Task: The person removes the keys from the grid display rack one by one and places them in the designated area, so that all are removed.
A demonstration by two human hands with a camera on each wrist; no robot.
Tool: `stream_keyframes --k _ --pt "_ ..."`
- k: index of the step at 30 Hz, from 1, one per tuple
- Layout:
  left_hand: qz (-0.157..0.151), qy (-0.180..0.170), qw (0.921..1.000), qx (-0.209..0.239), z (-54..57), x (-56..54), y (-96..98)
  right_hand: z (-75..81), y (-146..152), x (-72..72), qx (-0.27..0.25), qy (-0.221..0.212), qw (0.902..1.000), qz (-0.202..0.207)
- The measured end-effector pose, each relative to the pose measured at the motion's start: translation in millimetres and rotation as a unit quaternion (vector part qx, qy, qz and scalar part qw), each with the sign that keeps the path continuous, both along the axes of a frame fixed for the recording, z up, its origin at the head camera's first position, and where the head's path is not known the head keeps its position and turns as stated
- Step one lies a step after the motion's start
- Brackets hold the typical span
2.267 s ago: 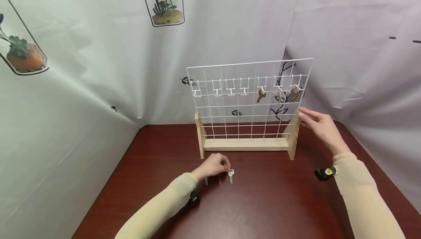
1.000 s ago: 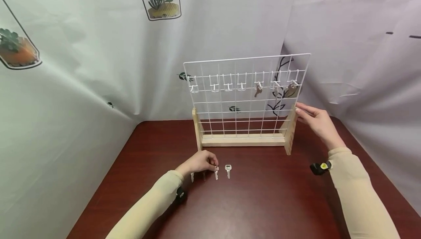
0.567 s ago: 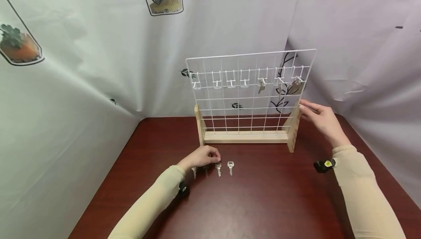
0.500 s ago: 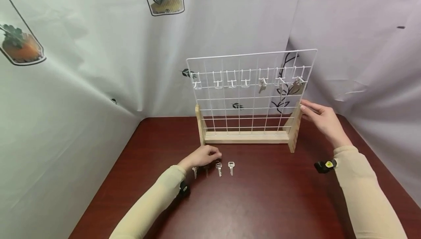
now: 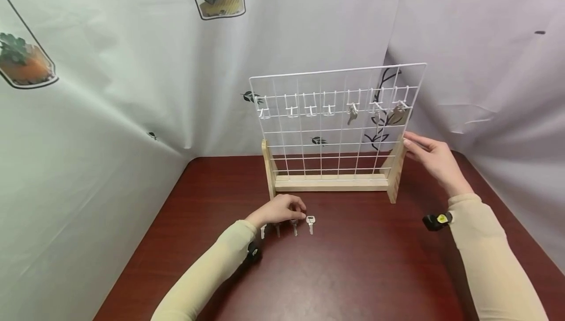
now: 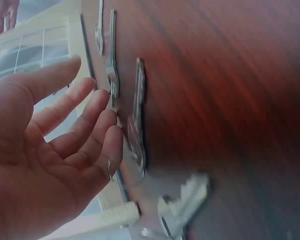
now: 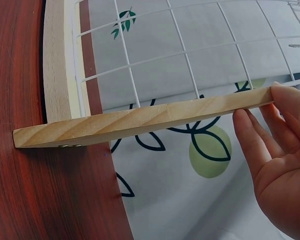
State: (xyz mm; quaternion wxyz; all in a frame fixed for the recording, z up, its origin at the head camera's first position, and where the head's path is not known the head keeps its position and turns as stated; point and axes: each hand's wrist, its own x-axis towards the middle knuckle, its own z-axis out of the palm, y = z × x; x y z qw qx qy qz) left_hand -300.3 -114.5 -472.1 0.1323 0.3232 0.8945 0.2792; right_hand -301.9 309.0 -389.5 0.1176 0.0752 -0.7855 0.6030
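Observation:
Several keys lie in a row on the table in front of a white wire grid rack (image 5: 331, 183) with a wooden stand. My left hand (image 5: 279, 208) hovers over the row, its fingertips close to the rightmost key (image 5: 311, 225). In the left wrist view its fingers (image 6: 85, 120) are loosely bent, thumb apart, with nothing between them; another key (image 6: 139, 110) lies just beyond. My right hand (image 5: 434, 161) pinches the upper end of the rack's right wooden upright (image 7: 155, 116) between thumb and fingers. On the rack's right-hand hooks hang 3 keys, one a brown-looking key (image 5: 352, 113).
Several white hooks without keys, such as the left end hook (image 5: 264, 113), sit along the grid's upper part. The dark red table (image 5: 344, 262) extends toward me. A white printed curtain (image 5: 132, 66) stands behind and at both sides.
My left hand went from the rightmost key to the one left of it, let go of that key, and has shifted slightly right again. My right hand keeps its hold on the upright.

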Motion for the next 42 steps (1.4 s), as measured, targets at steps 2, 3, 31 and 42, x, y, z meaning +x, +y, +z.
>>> stream_keyframes --k 2,3,31,42 --pt "-0.003 -0.002 1.0000 -0.003 0.9 2.6 5.1 0.8 0 -0.3 0.003 0.001 1.0000 0.000" --pt "-0.004 -0.001 1.0000 -0.006 0.7 3.5 7.2 0.9 0 -0.4 0.007 0.001 1.0000 -0.001" --pt "-0.024 0.043 0.9981 -0.035 -0.7 11.2 19.7 -2.8 4 -1.3 0.008 0.007 0.9998 0.016" --pt "-0.002 0.056 0.9984 0.006 1.4 4.2 20.9 -1.4 3 2.8 0.012 0.000 0.9998 0.016"
